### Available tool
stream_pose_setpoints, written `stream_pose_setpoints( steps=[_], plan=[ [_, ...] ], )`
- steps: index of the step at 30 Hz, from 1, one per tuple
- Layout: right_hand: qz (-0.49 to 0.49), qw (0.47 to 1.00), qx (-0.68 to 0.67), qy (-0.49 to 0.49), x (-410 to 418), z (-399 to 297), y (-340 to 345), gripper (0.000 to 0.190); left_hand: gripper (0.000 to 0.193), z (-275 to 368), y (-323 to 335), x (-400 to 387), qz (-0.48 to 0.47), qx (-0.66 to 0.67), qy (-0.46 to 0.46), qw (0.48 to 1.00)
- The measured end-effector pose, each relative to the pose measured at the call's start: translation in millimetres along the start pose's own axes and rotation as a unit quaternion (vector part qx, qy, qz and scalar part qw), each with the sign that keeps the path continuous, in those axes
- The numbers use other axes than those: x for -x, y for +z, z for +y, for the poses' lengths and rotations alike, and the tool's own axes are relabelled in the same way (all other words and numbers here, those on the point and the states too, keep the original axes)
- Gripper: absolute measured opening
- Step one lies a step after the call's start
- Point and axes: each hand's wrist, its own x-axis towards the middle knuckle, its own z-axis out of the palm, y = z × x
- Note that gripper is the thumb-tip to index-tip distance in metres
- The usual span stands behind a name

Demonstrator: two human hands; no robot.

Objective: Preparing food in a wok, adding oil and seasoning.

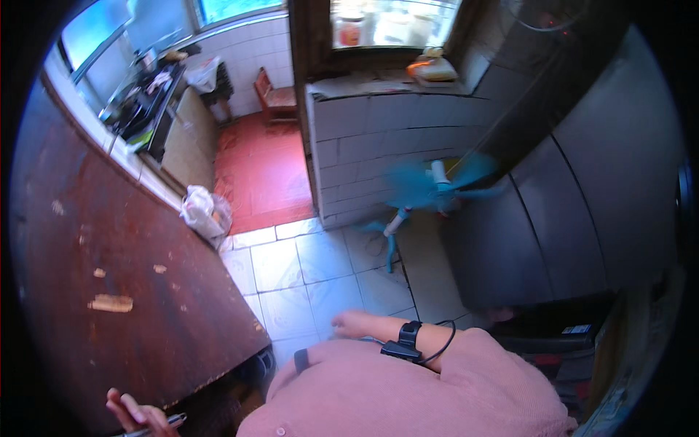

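Note:
My right hand (pixel 348 324) is held out in front of my body above the tiled floor, blurred by motion. Its fingers look loosely curled, and no object shows in it. A black strapped device (pixel 404 344) with a cable sits on that wrist. At the lower left edge, partly cut off, is my left hand (pixel 141 416), its fingers extended. A slim metallic object (pixel 177 419) runs across it and appears to be held; its kind is unclear. Close above that hand is a worn dark brown wooden panel (pixel 164 262) with chipped patches.
A turquoise stand fan (pixel 439 185), blurred, stands by the tiled half wall (pixel 377 125). Grey cabinet panels (pixel 508 246) rise on the right. White plastic bags (pixel 206 213) sit by the doorway. Beyond are a counter (pixel 180 93) with cookware and a red chair (pixel 273 98).

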Motion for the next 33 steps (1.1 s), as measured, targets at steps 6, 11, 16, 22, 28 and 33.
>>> stream_pose_setpoints(
  steps=[6,11,16,22,28,33],
  plan=[
    [0.07,0.993,-0.087,0.043,36.5,50.4,-11.9,0.038,0.041,-86.0,57.1,-59.1,-0.119,0.167,-0.131,0.97],
    [0.11,0.972,-0.179,0.105,72.2,69.9,-10.5,0.04,0.044,-122.5,112.0,-113.7,-0.166,0.188,-0.142,0.958],
    [0.154,0.947,-0.223,0.171,88.6,69.5,-2.6,0.041,0.043,-155.2,137.2,-163.4,-0.196,0.19,-0.169,0.947],
    [0.221,0.921,-0.209,0.245,74.3,58.3,6.8,0.035,0.043,-195.2,161.7,-219.5,-0.252,0.23,-0.196,0.919],
    [0.3,0.872,-0.306,0.236,39.4,53.5,15.3,0.025,0.04,-217.0,154.6,-258.7,-0.259,0.211,-0.22,0.916],
    [0.31,0.872,-0.302,0.23,16.5,59.6,16.6,0.025,0.04,-223.7,163.5,-279.0,-0.263,0.174,-0.222,0.923]
  ],
)
